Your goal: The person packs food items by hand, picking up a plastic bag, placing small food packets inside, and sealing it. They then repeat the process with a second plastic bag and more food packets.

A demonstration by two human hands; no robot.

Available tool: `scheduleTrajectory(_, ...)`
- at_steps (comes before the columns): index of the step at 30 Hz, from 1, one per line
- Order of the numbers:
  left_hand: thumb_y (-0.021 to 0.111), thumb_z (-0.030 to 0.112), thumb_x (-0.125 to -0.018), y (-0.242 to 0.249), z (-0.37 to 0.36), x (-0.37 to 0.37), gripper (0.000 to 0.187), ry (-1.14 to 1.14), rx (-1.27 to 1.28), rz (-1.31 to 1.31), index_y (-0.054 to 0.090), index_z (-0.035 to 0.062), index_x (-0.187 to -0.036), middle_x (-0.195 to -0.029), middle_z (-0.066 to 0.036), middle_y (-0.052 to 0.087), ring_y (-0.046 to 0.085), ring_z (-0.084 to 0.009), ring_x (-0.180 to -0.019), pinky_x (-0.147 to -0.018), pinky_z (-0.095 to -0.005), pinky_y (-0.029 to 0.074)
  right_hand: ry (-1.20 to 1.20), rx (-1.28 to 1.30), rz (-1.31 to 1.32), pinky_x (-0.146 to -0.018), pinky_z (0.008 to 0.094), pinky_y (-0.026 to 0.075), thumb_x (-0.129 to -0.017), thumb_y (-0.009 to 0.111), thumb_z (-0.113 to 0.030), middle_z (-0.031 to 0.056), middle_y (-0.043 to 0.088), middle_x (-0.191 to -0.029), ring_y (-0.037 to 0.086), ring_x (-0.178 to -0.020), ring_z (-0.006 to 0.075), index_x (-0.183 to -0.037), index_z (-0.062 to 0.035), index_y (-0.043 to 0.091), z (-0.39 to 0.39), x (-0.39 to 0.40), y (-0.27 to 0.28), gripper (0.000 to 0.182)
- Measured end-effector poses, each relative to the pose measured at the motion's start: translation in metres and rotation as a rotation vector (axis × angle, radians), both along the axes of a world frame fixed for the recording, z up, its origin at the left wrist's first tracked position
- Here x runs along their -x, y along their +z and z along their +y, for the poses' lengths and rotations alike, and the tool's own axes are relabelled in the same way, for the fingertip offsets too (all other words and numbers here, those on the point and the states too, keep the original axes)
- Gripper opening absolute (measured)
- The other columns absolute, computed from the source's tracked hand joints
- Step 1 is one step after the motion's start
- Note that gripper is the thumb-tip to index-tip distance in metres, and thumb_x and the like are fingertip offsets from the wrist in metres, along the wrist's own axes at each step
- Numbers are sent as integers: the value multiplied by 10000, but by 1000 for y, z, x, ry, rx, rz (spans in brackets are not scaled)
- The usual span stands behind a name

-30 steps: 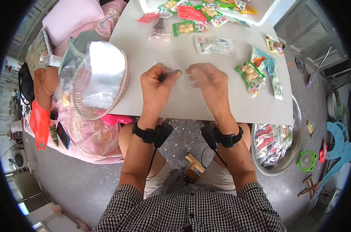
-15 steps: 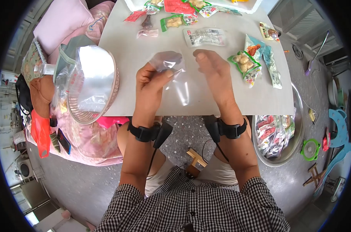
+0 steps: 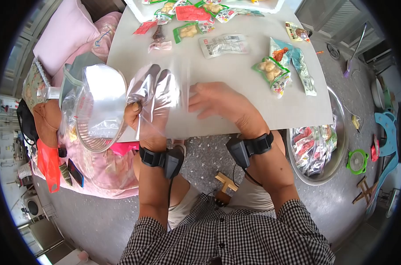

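Note:
My left hand is over the table's front left part, with a clear plastic bag spread across it. Its fingers show stretched out through the shiny film, and the thumb lies at the bag's left edge. My right hand is just right of the bag, palm turned toward it, fingers loosely apart and smeared by motion. Nothing shows in that hand. Beyond both hands, a silvery printed packet lies flat on the grey table.
A woven basket with clear bags stands at the left edge. Green-edged food packets lie to the right, others at the back before a white box. A metal basin of packets sits on the floor at right.
My left hand has moved left and toward me; the bag is now spread over its straightened fingers. My right hand has lowered and turned leftward toward the bag. The view has shifted slightly.

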State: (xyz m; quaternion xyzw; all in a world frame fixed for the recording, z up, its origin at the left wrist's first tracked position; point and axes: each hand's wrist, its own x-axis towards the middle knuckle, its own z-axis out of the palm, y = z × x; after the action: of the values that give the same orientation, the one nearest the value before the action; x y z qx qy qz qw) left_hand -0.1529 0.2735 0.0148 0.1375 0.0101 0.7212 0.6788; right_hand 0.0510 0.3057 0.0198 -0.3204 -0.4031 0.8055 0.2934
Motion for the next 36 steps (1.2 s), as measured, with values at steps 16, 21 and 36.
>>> scheduleTrajectory(16,590,-24,-760,27,-2,-32,265,1360,-134,2097,576,-17,-1024,-980,-159,550,544,-288,-862,-717,-355,443,-488,-416,-514,-552,262,454,-767,608,-124,82,640,-648,576,-583,120,-760,53,654,12,-14,-11,183)
scheduleTrajectory(21,650,-24,-767,2,-6,-60,203,382,-5,1673,598,-22,-963,-825,-96,603,528,-119,-638,-557,-257,442,-445,-443,-518,-571,269,462,-763,612,-123,94,647,-662,575,-594,119,-768,53,654,7,0,-16,181)
scheduleTrajectory(36,682,99,-744,-13,8,-71,176,424,114,1652,637,-51,-823,-749,-153,631,610,-208,-647,-602,-302,474,-401,-345,-351,-557,237,444,-902,538,-247,31,639,-725,562,-642,86,-830,2,661,4,-7,-2,287)
